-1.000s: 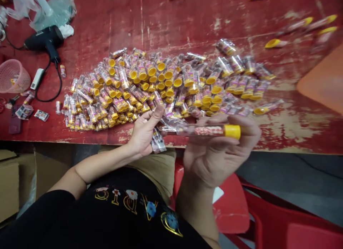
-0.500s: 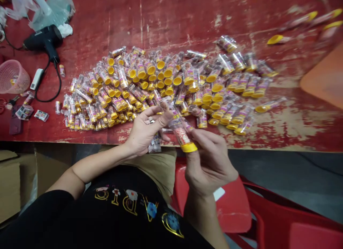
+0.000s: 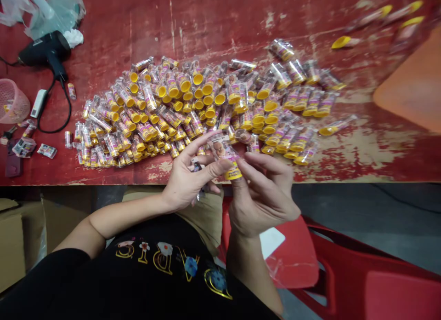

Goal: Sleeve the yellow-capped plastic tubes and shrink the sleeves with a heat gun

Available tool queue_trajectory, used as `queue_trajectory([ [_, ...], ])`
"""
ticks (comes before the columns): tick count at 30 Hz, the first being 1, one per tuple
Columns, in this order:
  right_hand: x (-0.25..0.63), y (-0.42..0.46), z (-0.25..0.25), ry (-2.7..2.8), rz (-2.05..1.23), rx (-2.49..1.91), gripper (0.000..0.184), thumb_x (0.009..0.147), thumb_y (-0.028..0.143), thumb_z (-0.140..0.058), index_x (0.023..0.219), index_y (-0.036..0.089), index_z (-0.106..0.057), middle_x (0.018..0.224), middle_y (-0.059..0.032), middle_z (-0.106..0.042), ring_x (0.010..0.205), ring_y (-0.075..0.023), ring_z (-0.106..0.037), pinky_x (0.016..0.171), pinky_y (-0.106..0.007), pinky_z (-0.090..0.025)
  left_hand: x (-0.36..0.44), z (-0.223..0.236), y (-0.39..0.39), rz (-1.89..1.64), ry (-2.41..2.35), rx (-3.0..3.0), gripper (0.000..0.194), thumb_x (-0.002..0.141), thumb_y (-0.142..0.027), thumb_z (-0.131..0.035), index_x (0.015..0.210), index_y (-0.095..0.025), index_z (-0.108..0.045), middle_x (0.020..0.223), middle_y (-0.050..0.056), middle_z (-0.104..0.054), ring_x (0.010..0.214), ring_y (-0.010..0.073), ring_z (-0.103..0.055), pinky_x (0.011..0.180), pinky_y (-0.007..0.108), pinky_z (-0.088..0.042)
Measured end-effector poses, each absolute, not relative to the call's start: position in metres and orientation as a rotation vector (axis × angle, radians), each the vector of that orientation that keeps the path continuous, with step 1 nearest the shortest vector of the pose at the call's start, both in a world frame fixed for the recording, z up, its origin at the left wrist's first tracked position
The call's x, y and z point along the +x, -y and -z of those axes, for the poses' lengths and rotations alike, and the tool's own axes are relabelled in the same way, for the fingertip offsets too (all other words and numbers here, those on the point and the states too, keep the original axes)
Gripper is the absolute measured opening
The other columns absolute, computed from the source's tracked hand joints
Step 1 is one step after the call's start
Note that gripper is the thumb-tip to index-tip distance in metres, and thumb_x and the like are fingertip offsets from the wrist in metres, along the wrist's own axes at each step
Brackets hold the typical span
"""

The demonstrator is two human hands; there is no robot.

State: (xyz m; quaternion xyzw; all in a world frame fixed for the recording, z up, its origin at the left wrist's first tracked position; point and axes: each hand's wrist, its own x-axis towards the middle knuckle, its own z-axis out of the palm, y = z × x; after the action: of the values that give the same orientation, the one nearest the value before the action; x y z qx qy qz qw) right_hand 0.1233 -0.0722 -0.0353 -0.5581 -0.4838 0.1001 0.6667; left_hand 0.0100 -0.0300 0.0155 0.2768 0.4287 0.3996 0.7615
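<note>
Between my two hands, just over the table's near edge, is a small clear tube with a yellow cap and a printed plastic sleeve around it. My left hand grips it with thumb and fingers from the left, while more folded clear printed sleeves stick out of that palm. From the right, my right hand pinches the tube near its yellow cap. Behind both hands lies a large heap of similar yellow-capped tubes with printed sleeves.
On the worn red table, a black heat gun with its cord lies at left. Close to it are a pink basket and small packets of sleeves. An orange object stands at right. A red chair is beside me.
The printed sleeve now reaches down to the yellow cap, covering the red-and-white contents that showed before. My right hand has moved closer to my left. The whole view has shifted slightly.
</note>
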Motion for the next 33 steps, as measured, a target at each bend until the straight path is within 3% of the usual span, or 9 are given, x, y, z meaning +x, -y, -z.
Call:
queue_trajectory([
  [5, 0.125, 0.072, 0.036, 1.095, -0.253, -1.275, 0.036, 0.086, 0.017, -0.079, 0.116, 0.037, -0.081, 0.112, -0.0045, -0.074, 0.106, -0.0257, -0.071, 0.092, -0.05, -0.062, 0.011, -0.014, 0.028, -0.859, -0.941, 0.603, 0.079, 0.069, -0.046, -0.094, 0.142, -0.035, -0.065, 0.094, -0.001, -0.075, 0.057, 0.007, -0.058, 0.053, 0.021, -0.054],
  [9, 0.135, 0.071, 0.03, 1.096, -0.457, -1.168, 0.045, 0.09, 0.022, -0.074, 0.133, 0.036, -0.074, 0.122, -0.0067, -0.073, 0.114, -0.0267, -0.071, 0.097, -0.049, -0.061, 0.011, -0.015, 0.021, -0.887, -0.945, 0.608, 0.073, 0.07, -0.04, -0.094, 0.137, -0.035, -0.068, 0.085, -0.003, -0.073, 0.056, 0.0074, -0.057, 0.053, 0.02, -0.053],
  [12, 0.147, 0.066, 0.021, 1.026, -0.618, -1.16, 0.041, 0.097, 0.029, -0.067, 0.138, 0.032, -0.07, 0.125, -0.0086, -0.073, 0.113, -0.0255, -0.072, 0.096, -0.046, -0.063, 0.01, -0.016, 0.015, -0.888, -0.976, 0.605, 0.072, 0.071, -0.035, -0.094, 0.138, -0.037, -0.068, 0.08, -0.004, -0.072, 0.055, 0.0073, -0.056, 0.052, 0.019, -0.052],
  [16, 0.161, 0.052, 0.011, 1.115, -0.797, -1.206, 0.034, 0.1, 0.042, -0.065, 0.129, 0.028, -0.074, 0.111, -0.008, -0.076, 0.101, -0.021, -0.073, 0.087, -0.038, -0.064, 0.009, -0.018, 0.011, -0.858, -0.993, 0.597, 0.075, 0.07, -0.031, -0.094, 0.139, -0.037, -0.067, 0.081, -0.004, -0.074, 0.05, 0.0062, -0.054, 0.05, 0.019, -0.05],
  [22, 0.173, 0.025, 0.007, 1.201, -1.05, -1.203, 0.04, 0.098, 0.057, -0.064, 0.122, 0.028, -0.077, 0.101, -0.0054, -0.076, 0.082, -0.0144, -0.07, 0.067, -0.026, -0.061, 0.007, -0.021, 0.008, -0.812, -0.951, 0.633, 0.078, 0.067, -0.03, -0.096, 0.139, -0.036, -0.068, 0.067, -0.005, -0.069, 0.047, 0.0073, -0.053, 0.048, 0.019, -0.047],
  [27, 0.177, 0.011, 0.006, 1.263, -1.282, -1.131, 0.039, 0.09, 0.05, -0.076, 0.121, 0.027, -0.077, 0.093, -0.0036, -0.077, 0.083, -0.0154, -0.072, 0.07, -0.027, -0.061, 0.004, -0.016, 0.005, -0.771, -0.942, 0.65, 0.096, 0.061, -0.03, -0.099, 0.149, -0.035, -0.06, 0.063, -0.006, -0.067, 0.043, 0.0075, -0.051, 0.044, 0.018, -0.042],
  [33, 0.176, 0.007, 0.007, 1.154, -1.338, -1.085, 0.037, 0.088, 0.045, -0.08, 0.119, 0.025, -0.077, 0.097, -0.0033, -0.078, 0.088, -0.0153, -0.073, 0.079, -0.029, -0.062, 0.003, -0.012, 0.002, -0.774, -0.88, 0.646, 0.082, 0.064, -0.032, -0.098, 0.14, -0.033, -0.068, 0.066, -0.006, -0.063, 0.045, 0.0065, -0.051, 0.044, 0.018, -0.045],
])
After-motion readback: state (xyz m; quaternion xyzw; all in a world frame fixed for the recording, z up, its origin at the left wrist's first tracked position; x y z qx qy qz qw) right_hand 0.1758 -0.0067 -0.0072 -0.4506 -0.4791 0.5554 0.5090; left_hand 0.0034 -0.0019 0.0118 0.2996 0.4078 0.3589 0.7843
